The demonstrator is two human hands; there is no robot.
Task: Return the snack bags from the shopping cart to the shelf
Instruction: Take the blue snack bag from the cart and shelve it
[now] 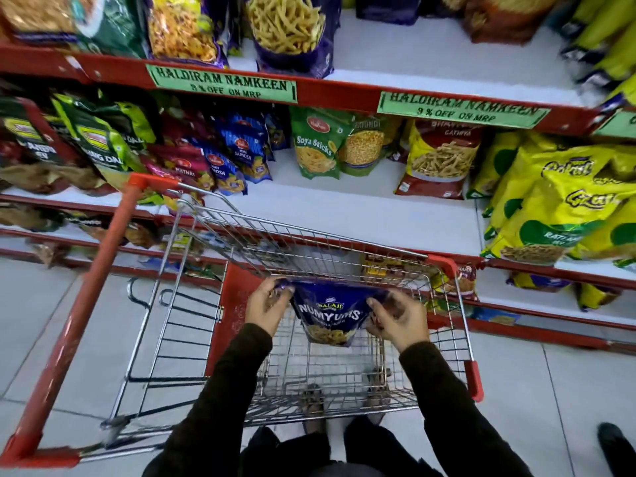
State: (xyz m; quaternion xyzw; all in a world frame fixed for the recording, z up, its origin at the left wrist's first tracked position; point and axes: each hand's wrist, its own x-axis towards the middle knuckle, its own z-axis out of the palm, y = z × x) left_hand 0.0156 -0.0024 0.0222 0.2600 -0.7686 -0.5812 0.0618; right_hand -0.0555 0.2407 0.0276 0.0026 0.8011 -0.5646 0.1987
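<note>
A blue "Numyums" snack bag [329,315] hangs upright inside the wire shopping cart [220,228], above the basket floor. My left hand [265,306] grips the bag's top left corner. My right hand [399,318] pinches its top right corner. No other bag shows in the basket. The shelf [344,208] stands just beyond the cart, with a bare white stretch in the middle.
Snack bags fill the shelves: green and blue packs at the left, a Soya Sticks bag [315,146], a red-yellow bag [438,160], yellow bags [564,204] at the right. The cart's red handle [86,294] runs along the left. Grey floor tiles lie around. A dark shoe [616,445] shows at the lower right.
</note>
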